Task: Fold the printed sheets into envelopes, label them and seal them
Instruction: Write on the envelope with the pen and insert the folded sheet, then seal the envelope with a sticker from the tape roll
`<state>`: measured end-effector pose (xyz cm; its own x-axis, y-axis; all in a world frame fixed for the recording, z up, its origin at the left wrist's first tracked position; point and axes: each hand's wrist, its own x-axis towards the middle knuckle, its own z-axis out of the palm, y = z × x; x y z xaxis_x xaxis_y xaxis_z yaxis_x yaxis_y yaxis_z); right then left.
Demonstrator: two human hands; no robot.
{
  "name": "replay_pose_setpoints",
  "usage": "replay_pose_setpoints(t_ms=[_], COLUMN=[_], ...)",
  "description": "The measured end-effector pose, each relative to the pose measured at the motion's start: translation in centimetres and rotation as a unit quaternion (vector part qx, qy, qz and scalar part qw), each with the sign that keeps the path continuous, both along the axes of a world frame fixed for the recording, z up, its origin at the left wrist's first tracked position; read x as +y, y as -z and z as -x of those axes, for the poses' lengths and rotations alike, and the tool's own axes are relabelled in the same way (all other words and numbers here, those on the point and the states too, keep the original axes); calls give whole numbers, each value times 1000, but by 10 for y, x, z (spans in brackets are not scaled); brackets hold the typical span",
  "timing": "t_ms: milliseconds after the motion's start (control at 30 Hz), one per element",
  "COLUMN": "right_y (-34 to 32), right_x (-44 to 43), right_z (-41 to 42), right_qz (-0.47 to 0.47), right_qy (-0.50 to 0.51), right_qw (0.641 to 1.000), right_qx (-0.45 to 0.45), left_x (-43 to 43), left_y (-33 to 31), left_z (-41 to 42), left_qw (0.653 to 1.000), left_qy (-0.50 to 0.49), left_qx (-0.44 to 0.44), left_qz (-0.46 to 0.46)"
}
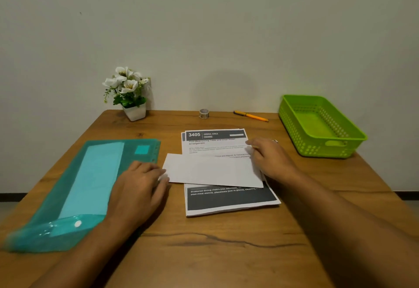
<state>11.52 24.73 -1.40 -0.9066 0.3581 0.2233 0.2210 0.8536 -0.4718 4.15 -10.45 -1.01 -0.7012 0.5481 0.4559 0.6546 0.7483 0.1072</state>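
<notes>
A stack of printed sheets (231,201) with dark header and footer bands lies in the middle of the wooden table. A blank white envelope (210,171) lies crosswise on top of the stack. My left hand (138,188) touches the envelope's left end with its fingertips; whether it pinches the edge I cannot tell. My right hand (269,158) rests palm down on the envelope's right end and on the top sheet, fingers fairly straight, a ring on one finger. A small tape roll (203,113) and an orange pen (251,116) lie near the wall.
A teal plastic folder (68,197) holding lighter rectangular paper lies at the left, partly under my left forearm. A green perforated basket (322,127) stands at the back right. A white pot of white flowers (130,94) stands at the back left by the wall.
</notes>
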Motion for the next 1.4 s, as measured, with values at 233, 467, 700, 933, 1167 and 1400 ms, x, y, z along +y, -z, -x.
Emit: replay_pose_setpoints(t_ms=[233,467,700,933,1167,1400], right_y=[18,36,41,41,41,36], right_x=[12,18,19,19,19,16], right_z=[3,7,9,10,9,8], right_qz=[27,18,8,12,11,-3], right_qy=[25,24,15,13,12,14], right_qw=[999,998,999,999,999,999], right_qx=[18,50,51,51,47,41], left_x=[60,147,212,242,236,197], left_y=[-25,-28,-22,-8,-11,-27], left_z=[45,117,169,197,198,128], left_qw=[996,990,989,985,984,971], left_qy=[5,1,-37,-65,-64,43], left_qx=[-84,-129,-143,-158,-168,-200], left_qz=[-31,-54,-33,10,1,-121])
